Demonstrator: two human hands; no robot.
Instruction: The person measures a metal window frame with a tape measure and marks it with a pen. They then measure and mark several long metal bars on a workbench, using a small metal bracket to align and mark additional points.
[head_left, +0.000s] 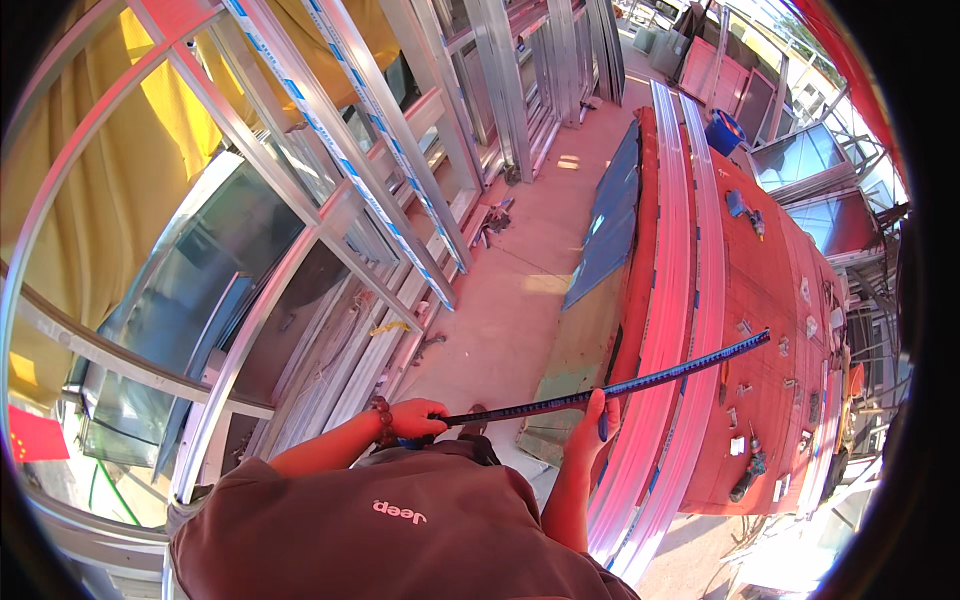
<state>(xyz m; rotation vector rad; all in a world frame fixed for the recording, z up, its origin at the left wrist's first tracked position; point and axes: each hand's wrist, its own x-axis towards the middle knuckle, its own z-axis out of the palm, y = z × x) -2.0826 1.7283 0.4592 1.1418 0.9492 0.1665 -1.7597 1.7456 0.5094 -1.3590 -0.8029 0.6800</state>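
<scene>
A dark, narrow tape measure blade (525, 409) stretches across in front of me, its free end out over the red-topped workbench (765, 300). My left hand (418, 420), with a beaded bracelet at the wrist, is closed at the blade's near end, around a tape measure case (412, 442) that is mostly hidden. Farther along, my right hand (594, 427) pinches the blade between thumb and fingers. A small blue piece shows below that thumb; I cannot tell what it is. Long aluminium profiles (671, 225) lie lengthwise on the bench, beneath the blade's outer part.
To the left stands a metal rack (319, 225) with upright profiles (360, 172) leaning on it. A blue cordless drill (741, 206), another power drill (750, 472) and small parts lie on the bench. Beyond it are a blue bucket (725, 133) and glazed frames (802, 161).
</scene>
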